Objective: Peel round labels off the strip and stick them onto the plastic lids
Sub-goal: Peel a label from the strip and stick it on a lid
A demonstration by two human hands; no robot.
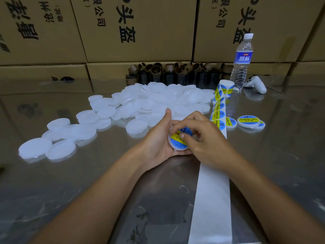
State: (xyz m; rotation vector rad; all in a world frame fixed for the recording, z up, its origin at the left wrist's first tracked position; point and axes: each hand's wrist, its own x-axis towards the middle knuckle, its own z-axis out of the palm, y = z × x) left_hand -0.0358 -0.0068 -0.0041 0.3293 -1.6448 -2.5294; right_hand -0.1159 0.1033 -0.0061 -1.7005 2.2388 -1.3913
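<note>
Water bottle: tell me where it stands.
Head view, far right of the table: the water bottle stands upright between the label roll and a white controller.

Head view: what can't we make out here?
- Label on the lid held by the left hand: the right hand covers its middle, so whether it is fully stuck down is unclear.
- Strip: its near end is cut off by the bottom edge.
- Plain lids: they overlap in a pile, so they cannot be counted.
- Finished lids: they overlap, and the lower ones are mostly hidden.
</note>
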